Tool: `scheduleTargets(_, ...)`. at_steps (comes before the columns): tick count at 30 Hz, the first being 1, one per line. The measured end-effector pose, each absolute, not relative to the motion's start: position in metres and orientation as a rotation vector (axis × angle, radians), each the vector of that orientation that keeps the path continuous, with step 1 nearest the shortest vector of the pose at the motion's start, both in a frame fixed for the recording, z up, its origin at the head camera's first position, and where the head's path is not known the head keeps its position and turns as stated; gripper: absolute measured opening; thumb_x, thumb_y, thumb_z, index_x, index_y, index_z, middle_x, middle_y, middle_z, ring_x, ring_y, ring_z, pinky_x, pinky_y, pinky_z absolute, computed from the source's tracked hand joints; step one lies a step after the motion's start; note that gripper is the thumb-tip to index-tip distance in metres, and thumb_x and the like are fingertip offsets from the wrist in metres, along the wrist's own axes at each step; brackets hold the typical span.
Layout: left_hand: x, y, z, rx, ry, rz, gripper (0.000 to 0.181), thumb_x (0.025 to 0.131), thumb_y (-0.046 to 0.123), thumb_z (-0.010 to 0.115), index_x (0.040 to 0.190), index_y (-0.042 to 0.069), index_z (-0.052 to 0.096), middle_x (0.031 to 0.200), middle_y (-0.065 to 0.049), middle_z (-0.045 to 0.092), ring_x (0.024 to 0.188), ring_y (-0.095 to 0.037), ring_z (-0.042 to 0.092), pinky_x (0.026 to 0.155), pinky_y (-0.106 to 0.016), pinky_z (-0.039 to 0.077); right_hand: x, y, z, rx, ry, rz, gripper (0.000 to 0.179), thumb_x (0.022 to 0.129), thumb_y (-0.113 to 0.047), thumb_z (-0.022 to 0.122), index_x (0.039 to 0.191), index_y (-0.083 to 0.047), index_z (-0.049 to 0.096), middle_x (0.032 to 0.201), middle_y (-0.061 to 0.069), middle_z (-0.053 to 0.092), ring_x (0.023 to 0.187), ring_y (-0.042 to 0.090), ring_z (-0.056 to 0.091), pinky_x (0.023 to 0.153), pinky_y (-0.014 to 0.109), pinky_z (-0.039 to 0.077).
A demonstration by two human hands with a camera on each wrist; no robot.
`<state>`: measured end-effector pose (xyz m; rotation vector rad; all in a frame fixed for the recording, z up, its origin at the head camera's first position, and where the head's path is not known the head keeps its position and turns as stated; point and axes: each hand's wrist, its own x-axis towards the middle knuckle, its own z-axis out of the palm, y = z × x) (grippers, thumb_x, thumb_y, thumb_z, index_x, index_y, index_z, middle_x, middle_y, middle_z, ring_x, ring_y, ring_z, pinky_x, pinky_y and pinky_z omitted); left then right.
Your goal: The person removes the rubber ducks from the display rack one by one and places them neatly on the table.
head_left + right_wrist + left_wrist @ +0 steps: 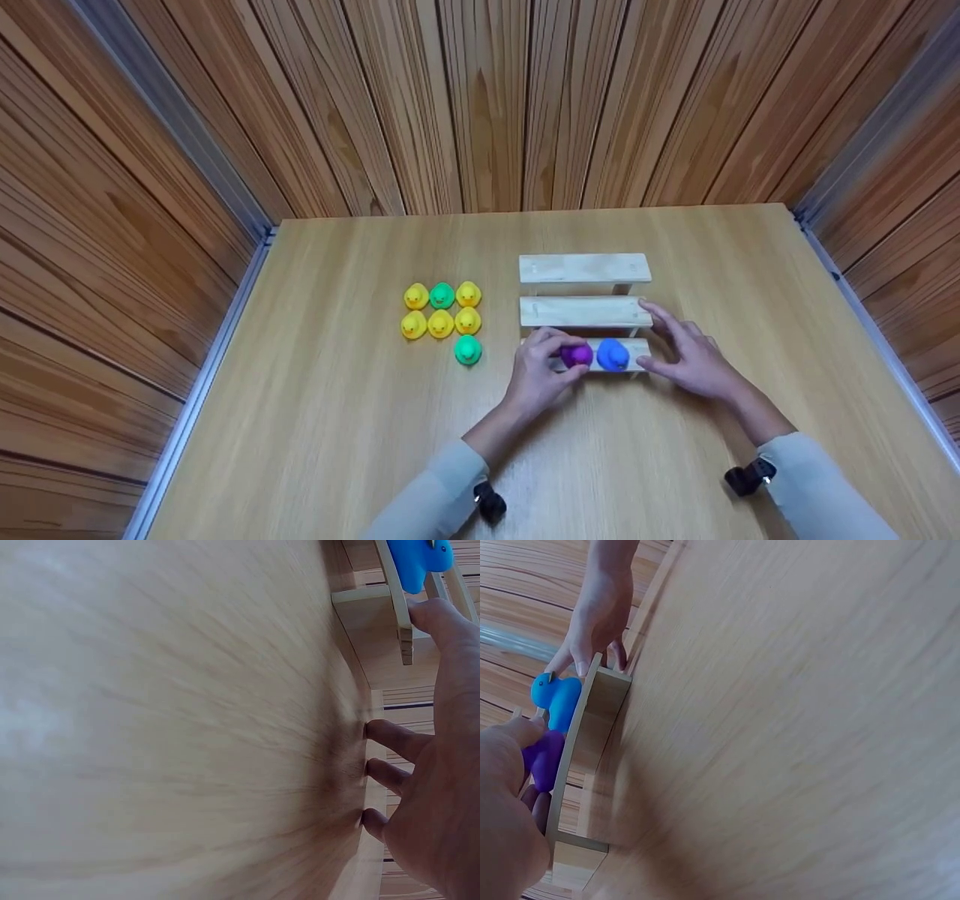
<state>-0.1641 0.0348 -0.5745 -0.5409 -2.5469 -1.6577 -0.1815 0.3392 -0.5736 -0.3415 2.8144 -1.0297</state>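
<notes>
My left hand (536,375) holds a purple rubber duck (577,355) between thumb and fingers, at the lowest step of a pale wooden three-step rack (581,312). To the right of it, on the same step, sits a blue rubber duck (613,355); in the left wrist view the two ducks are side by side. My right hand (697,364) is at the rack's right end. Its thumb touches the lowest step beside the blue duck, and its index finger reaches the middle step's end. Other fingertips (375,819) of that hand rest on the table.
Left of the rack, several yellow ducks (441,324) stand in two rows with a green duck (442,295) in the back row. Another green duck (468,349) stands in front of them. Wood-panelled walls (480,112) enclose the table (337,435) at back and sides.
</notes>
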Motion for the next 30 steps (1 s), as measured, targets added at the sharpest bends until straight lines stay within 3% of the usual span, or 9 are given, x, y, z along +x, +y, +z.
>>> scheduleTargets(10,-0.162,0.030,-0.571,-0.575,-2.512,-1.632,0.031,0.097,0.012,0.090,0.127,0.011,0.083,0.127,-0.010,0.073,0.123,-0.022,0.070,0.098,-0.025,0.068,-0.180,0.337,-0.571,-0.364,2.838,-1.011,0.094,0.104,-0.046,0.079,0.179,-0.036,0.023,0.173,0.030,0.050,0.151,0.056,0.044,0.108,0.067,0.033)
scheduleTargets(30,-0.158,-0.003,-0.568,-0.541,-2.508,-1.673,0.033,0.098,0.011,0.088,0.131,0.012,0.081,0.130,-0.010,0.073,0.123,-0.024,0.075,0.102,-0.025,0.067,-0.182,0.340,-0.576,-0.378,2.829,-1.027,0.094,0.105,-0.045,0.078,0.180,-0.035,0.021,0.174,0.032,0.047,0.153,0.057,0.040,0.111,0.069,0.030)
